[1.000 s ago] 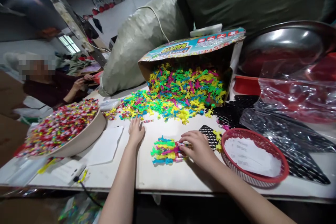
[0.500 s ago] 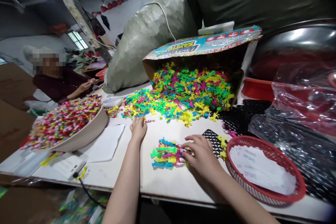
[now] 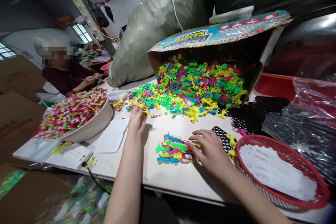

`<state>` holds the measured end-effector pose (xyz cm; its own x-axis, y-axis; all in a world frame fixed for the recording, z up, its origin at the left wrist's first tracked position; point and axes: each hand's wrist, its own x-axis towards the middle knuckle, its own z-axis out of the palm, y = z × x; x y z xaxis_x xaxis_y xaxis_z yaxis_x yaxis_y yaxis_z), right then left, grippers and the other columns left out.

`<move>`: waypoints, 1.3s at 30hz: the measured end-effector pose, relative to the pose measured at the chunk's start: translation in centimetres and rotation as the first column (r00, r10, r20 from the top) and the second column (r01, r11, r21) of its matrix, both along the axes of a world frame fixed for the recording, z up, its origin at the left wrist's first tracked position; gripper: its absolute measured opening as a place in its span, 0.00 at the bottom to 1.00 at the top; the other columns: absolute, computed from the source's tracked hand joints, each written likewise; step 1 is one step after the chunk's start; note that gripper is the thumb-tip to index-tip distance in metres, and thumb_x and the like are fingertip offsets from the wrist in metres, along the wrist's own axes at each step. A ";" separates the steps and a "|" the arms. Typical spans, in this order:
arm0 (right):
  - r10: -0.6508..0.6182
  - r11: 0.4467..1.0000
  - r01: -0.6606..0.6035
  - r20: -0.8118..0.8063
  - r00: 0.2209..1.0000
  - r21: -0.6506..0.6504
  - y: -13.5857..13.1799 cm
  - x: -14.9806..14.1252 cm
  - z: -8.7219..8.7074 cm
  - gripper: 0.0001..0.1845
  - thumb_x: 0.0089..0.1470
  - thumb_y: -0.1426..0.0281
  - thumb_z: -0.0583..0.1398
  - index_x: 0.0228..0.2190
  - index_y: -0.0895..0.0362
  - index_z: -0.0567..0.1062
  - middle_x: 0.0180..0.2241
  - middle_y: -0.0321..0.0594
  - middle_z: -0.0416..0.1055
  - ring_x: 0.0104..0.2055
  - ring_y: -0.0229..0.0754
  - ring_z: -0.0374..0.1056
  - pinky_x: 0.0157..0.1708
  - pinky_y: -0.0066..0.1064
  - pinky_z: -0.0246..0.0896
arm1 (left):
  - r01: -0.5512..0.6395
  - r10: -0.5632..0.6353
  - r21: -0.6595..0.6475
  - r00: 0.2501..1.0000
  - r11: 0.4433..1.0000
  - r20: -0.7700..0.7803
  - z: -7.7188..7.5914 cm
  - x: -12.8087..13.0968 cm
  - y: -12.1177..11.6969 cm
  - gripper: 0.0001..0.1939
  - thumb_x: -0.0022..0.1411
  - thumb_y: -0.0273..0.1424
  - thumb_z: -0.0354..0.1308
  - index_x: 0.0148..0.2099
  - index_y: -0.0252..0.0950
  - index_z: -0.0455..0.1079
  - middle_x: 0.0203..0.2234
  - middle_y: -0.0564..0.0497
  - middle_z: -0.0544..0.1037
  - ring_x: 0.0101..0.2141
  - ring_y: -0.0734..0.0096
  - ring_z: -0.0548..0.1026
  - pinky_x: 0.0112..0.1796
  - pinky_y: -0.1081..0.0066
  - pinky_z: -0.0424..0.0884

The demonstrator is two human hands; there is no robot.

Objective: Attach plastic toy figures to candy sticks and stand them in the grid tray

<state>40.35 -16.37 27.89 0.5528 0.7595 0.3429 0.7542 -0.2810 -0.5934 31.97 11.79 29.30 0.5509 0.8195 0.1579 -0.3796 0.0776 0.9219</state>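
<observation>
My left hand (image 3: 137, 118) is raised a little over the white table at the front edge of the toy pile. Its fingers are pinched on a small yellow plastic toy figure (image 3: 147, 111). A small wrapped candy (image 3: 156, 116) lies just right of it. My right hand (image 3: 211, 148) has its fingers apart, thumb and fingertips at the right end of a row of toy figures (image 3: 169, 148) in blue, green, pink and yellow. Several wrapped candies (image 3: 186, 156) lie at that end of the row, partly covered by the fingers.
A carton (image 3: 181, 42) on its side spills toy figures (image 3: 202, 80). A tub (image 3: 89, 131) heaped with candies stands left, near paper sheets (image 3: 112, 136). Right are a red basket (image 3: 324, 189) of printed slips and black netting (image 3: 267, 108). A co-worker (image 3: 69, 73) sits far left.
My left hand has lifted off the table, with a yellow toy figure now at its fingertips. My right hand stays by the row. The whole view has shifted slightly.
</observation>
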 end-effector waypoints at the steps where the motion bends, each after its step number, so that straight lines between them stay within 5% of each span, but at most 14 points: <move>1: 0.000 1.000 0.000 0.005 1.000 0.003 0.0 0.0 0.0 0.08 0.52 0.70 0.55 0.35 0.52 0.73 0.42 0.41 0.68 0.48 0.48 0.57 0.46 0.43 0.51 | 0.095 -0.085 -0.096 0.991 0.991 0.099 0.6 -0.3 -0.8 0.12 0.51 0.29 0.59 0.41 0.39 0.69 0.32 0.54 0.73 0.31 0.80 0.69 0.36 0.77 0.65; 4: 0.015 1.000 -0.015 0.011 1.000 -0.001 0.1 0.0 -0.1 0.08 0.53 0.69 0.54 0.35 0.52 0.73 0.42 0.41 0.68 0.48 0.49 0.57 0.45 0.44 0.52 | 0.277 -0.222 -0.193 0.938 0.941 0.265 1.8 -1.1 -2.9 0.08 0.56 0.29 0.55 0.40 0.41 0.68 0.31 0.54 0.72 0.30 0.80 0.68 0.37 0.75 0.66; 7: 0.036 0.999 -0.036 0.012 0.999 -0.003 0.2 -0.1 -0.2 0.09 0.53 0.69 0.54 0.35 0.51 0.73 0.42 0.41 0.68 0.48 0.49 0.57 0.45 0.43 0.52 | 0.332 -0.270 -0.159 0.910 0.930 0.315 2.2 -1.7 -3.9 0.07 0.59 0.30 0.52 0.40 0.43 0.68 0.30 0.54 0.69 0.29 0.81 0.66 0.36 0.74 0.66; 17: 0.033 0.999 -0.035 0.041 0.999 0.035 0.3 0.1 -0.5 0.11 0.53 0.67 0.53 0.34 0.52 0.74 0.41 0.43 0.69 0.46 0.49 0.60 0.44 0.43 0.54 | 0.167 -0.170 0.099 0.985 0.981 0.027 3.1 -2.9 -4.3 0.17 0.53 0.48 0.53 0.42 0.46 0.66 0.30 0.52 0.63 0.28 0.75 0.61 0.39 0.66 0.64; 22: 0.071 0.997 -0.073 0.047 0.996 0.037 0.3 -0.3 -0.3 0.11 0.53 0.67 0.53 0.35 0.53 0.74 0.40 0.43 0.69 0.46 0.49 0.60 0.44 0.43 0.55 | 0.250 -0.254 0.079 0.966 0.965 0.044 3.9 -3.8 -5.0 0.25 0.43 0.44 0.63 0.44 0.45 0.65 0.29 0.54 0.64 0.29 0.76 0.63 0.38 0.70 0.64; 30: 0.139 0.989 -0.142 0.055 0.989 0.046 0.4 -1.7 0.2 0.12 0.54 0.67 0.52 0.38 0.53 0.73 0.41 0.44 0.69 0.46 0.48 0.61 0.44 0.42 0.55 | 0.405 -0.400 0.083 0.914 0.911 -0.069 5.9 -5.1 -8.4 0.30 0.43 0.33 0.66 0.50 0.40 0.62 0.29 0.55 0.67 0.32 0.75 0.69 0.40 0.70 0.65; 34: 0.165 0.984 -0.168 0.055 0.985 0.058 0.1 -2.1 0.6 0.11 0.54 0.66 0.53 0.38 0.53 0.73 0.42 0.44 0.69 0.46 0.47 0.61 0.45 0.41 0.56 | 0.339 -0.308 0.194 0.935 0.921 -0.174 6.4 -5.3 -8.9 0.26 0.46 0.31 0.63 0.50 0.41 0.63 0.33 0.54 0.68 0.28 0.78 0.68 0.35 0.73 0.67; 37: 0.177 0.982 -0.177 0.017 0.984 0.057 -0.1 -2.1 1.2 0.11 0.54 0.66 0.53 0.37 0.54 0.72 0.41 0.44 0.70 0.46 0.47 0.62 0.46 0.42 0.55 | 0.169 -0.082 0.348 0.964 0.922 -0.253 6.6 -6.3 -7.8 0.21 0.50 0.31 0.60 0.48 0.39 0.67 0.32 0.53 0.68 0.27 0.80 0.67 0.33 0.76 0.66; 39: 0.183 0.982 -0.181 -0.053 0.982 0.044 0.7 -1.9 1.9 0.11 0.54 0.67 0.52 0.37 0.55 0.72 0.40 0.43 0.71 0.44 0.46 0.64 0.45 0.40 0.57 | 0.062 0.092 0.479 0.952 0.876 -0.292 6.6 -7.2 -6.6 0.17 0.50 0.32 0.59 0.44 0.36 0.70 0.32 0.52 0.68 0.27 0.80 0.66 0.31 0.76 0.65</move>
<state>38.47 -15.66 29.75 0.4257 0.8360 0.3461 0.7555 -0.1179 -0.6444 24.79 5.21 35.92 0.6225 0.6935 0.3626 -0.0804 -0.4042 0.9111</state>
